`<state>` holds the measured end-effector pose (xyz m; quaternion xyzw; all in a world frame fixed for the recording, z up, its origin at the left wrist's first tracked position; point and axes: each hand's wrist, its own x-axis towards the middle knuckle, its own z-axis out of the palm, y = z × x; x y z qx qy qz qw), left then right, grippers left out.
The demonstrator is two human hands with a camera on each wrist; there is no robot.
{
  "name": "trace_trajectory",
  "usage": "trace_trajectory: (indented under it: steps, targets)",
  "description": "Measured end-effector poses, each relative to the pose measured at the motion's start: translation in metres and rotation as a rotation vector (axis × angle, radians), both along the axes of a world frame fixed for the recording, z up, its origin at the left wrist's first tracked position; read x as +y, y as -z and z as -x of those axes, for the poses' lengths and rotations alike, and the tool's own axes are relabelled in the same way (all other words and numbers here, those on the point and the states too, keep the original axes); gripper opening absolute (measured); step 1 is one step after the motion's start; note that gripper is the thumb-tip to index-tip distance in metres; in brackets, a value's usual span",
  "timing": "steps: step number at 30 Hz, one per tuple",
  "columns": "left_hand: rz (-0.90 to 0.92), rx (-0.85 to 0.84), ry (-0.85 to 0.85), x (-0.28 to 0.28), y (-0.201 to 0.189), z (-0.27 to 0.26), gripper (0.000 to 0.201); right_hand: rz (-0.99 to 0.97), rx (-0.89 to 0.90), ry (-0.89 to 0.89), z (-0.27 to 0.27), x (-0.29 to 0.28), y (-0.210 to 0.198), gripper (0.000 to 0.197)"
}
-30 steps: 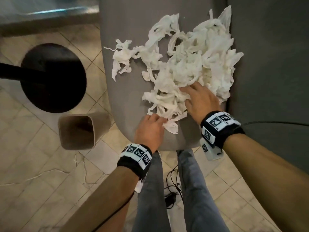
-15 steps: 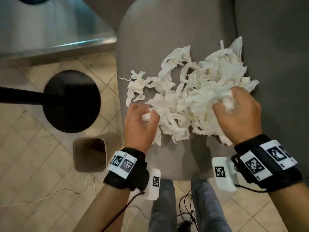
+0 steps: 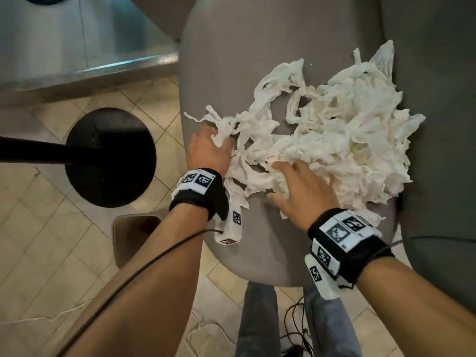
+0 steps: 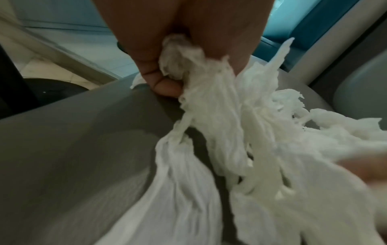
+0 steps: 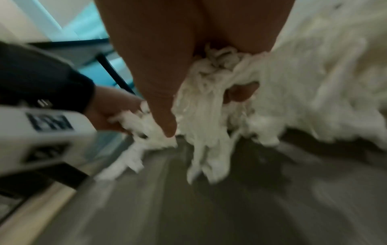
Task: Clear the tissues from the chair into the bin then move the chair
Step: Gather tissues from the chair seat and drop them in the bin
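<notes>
A loose heap of white shredded tissues (image 3: 342, 140) covers the right half of the grey chair seat (image 3: 239, 60). My left hand (image 3: 208, 148) sits at the heap's left edge and grips a bunch of tissues (image 4: 188, 69) in curled fingers. My right hand (image 3: 296, 189) lies on the heap's near side, and the right wrist view shows tissue strands (image 5: 211, 92) bunched in its curled fingers. The brown bin (image 3: 134, 230) stands on the floor left of the chair, partly hidden behind my left forearm.
A black round table base (image 3: 110, 155) with its pole lies on the tiled floor left of the chair. A grey sofa (image 3: 435, 124) adjoins the chair on the right. A metal ledge (image 3: 77, 60) runs at the upper left. Cables (image 3: 296, 331) lie by my legs.
My right hand has moved from the heap's right side to its near-left side, beside the left hand. My left hand has shifted farther up the heap's left edge, still holding tissues.
</notes>
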<state>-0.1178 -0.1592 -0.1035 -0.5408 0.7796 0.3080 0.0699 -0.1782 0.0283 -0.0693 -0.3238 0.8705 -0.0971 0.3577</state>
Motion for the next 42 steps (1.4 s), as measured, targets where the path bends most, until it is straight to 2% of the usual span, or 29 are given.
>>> trace_trajectory:
  steps: [4, 8, 10, 12, 14, 16, 18, 19, 21, 23, 27, 30, 31, 34, 35, 37, 40, 42]
  targets:
    - [-0.012, 0.165, -0.110, 0.003, -0.009, -0.007, 0.019, -0.045, 0.057, -0.023, -0.002, 0.009, 0.013, 0.036]
    - [-0.079, 0.405, -0.304, 0.008, -0.039, -0.020, 0.010, 0.030, -0.030, 0.156, 0.000, 0.014, -0.002, 0.036]
    - [-0.125, 0.595, -0.404, 0.013, -0.060, -0.028, 0.021, 0.055, -0.088, 0.263, 0.003, 0.017, -0.018, 0.033]
    - [-0.136, 0.689, -0.445, 0.020, -0.079, -0.037, 0.027, 0.126, -0.092, 0.363, 0.005, 0.023, -0.034, 0.016]
    - [-0.182, 0.740, -0.472, 0.030, -0.087, -0.045, 0.024, 0.201, -0.044, 0.429, 0.008, 0.030, -0.045, 0.024]
    - [-0.245, 0.696, -0.453, 0.045, -0.085, -0.051, 0.018, 0.242, 0.020, 0.470, 0.010, 0.035, -0.053, 0.026]
    - [-0.262, 0.520, -0.352, 0.062, -0.073, -0.055, 0.009, 0.302, 0.085, 0.513, 0.012, 0.039, -0.055, 0.020]
    - [-0.239, 0.405, -0.275, 0.071, -0.064, -0.057, 0.013, 0.332, 0.126, 0.530, 0.014, 0.041, -0.055, 0.018]
    - [-0.188, 0.210, -0.113, 0.086, -0.044, -0.060, 0.033, 0.398, 0.184, 0.545, 0.016, 0.041, -0.053, 0.017]
    - [-0.148, 0.095, -0.010, 0.096, -0.025, -0.063, 0.046, 0.448, 0.133, 0.607, 0.018, 0.040, -0.052, 0.009]
    - [-0.041, -0.043, 0.150, 0.103, -0.011, -0.062, 0.028, 0.440, 0.050, 0.562, 0.022, 0.030, -0.050, 0.014]
    - [-0.087, 0.004, 0.185, 0.102, -0.019, -0.063, 0.021, 0.405, -0.011, 0.472, 0.019, 0.017, -0.048, 0.008]
    - [-0.104, 0.059, 0.180, 0.100, -0.023, -0.065, 0.019, 0.382, -0.014, 0.447, 0.017, 0.014, -0.047, 0.013]
    - [-0.124, 0.250, 0.171, 0.093, -0.038, -0.071, 0.007, 0.327, 0.025, 0.412, 0.014, 0.002, -0.046, 0.043]
    - [-0.138, 0.313, 0.148, 0.090, -0.044, -0.074, 0.006, 0.328, 0.048, 0.412, 0.014, -0.001, -0.045, 0.045]
    - [-0.206, 0.369, 0.062, 0.082, -0.055, -0.079, 0.016, 0.351, 0.077, 0.398, 0.017, -0.008, -0.041, 0.035]
    - [-0.257, 0.438, -0.086, 0.066, -0.065, -0.078, 0.017, 0.384, 0.104, 0.338, 0.023, -0.022, -0.036, 0.000]
    - [-0.244, 0.434, -0.184, 0.052, -0.062, -0.072, 0.013, 0.386, 0.106, 0.290, 0.029, -0.034, -0.032, 0.019]
